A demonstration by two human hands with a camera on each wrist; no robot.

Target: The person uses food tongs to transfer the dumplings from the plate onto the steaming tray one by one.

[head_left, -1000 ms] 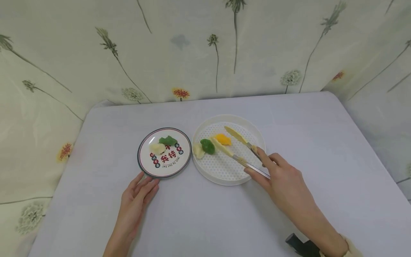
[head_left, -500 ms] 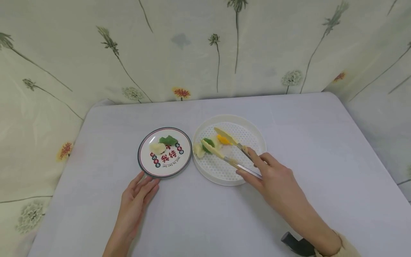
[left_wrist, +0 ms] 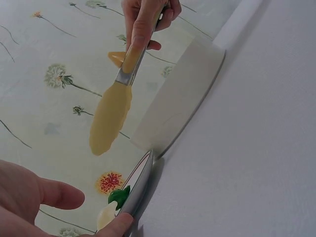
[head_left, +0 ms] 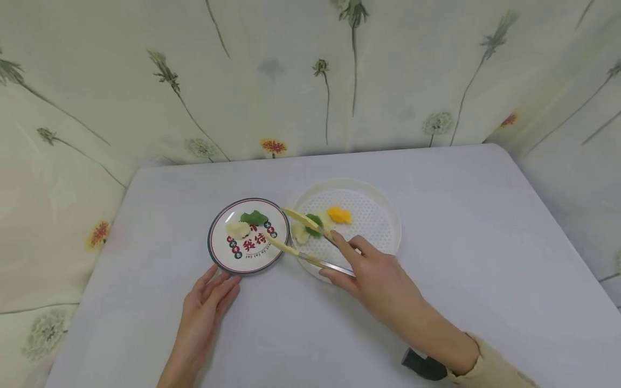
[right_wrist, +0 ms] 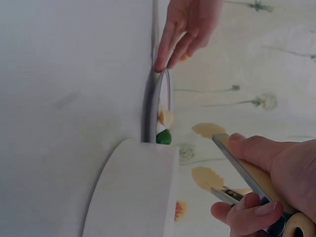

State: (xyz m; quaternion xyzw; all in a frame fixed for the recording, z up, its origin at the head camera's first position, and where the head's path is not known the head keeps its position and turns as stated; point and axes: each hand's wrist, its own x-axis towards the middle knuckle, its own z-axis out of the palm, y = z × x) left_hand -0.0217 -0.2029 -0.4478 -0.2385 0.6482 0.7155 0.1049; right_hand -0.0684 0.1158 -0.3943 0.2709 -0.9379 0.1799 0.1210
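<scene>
My right hand (head_left: 375, 277) grips a pair of tongs (head_left: 296, 251) with yellow tips and metal arms. The tips stand apart over the right rim of a small printed plate (head_left: 266, 257), with nothing between them. My left hand (head_left: 206, 304) touches the plate's near left rim, fingers extended. On the plate lie a green piece (head_left: 254, 217) and a pale piece (head_left: 238, 230). A round white tray (head_left: 375, 229) adjoins it on the right. In it are a yellow piece (head_left: 339, 215), a green piece (head_left: 314, 223) partly behind the tongs, and pale pieces (head_left: 299, 233).
A pale cloth covers the table (head_left: 451, 215). Behind it hangs a flower-printed curtain (head_left: 398, 75). The tray's wall (left_wrist: 180, 94) stands higher than the plate, as the left wrist view shows. A black strap or device (head_left: 423, 366) sits at the right wrist.
The right hand has carried the spread tongs left, from above the tray's pieces to the plate's right side. My left hand stays at the rim, and the food pieces have not moved.
</scene>
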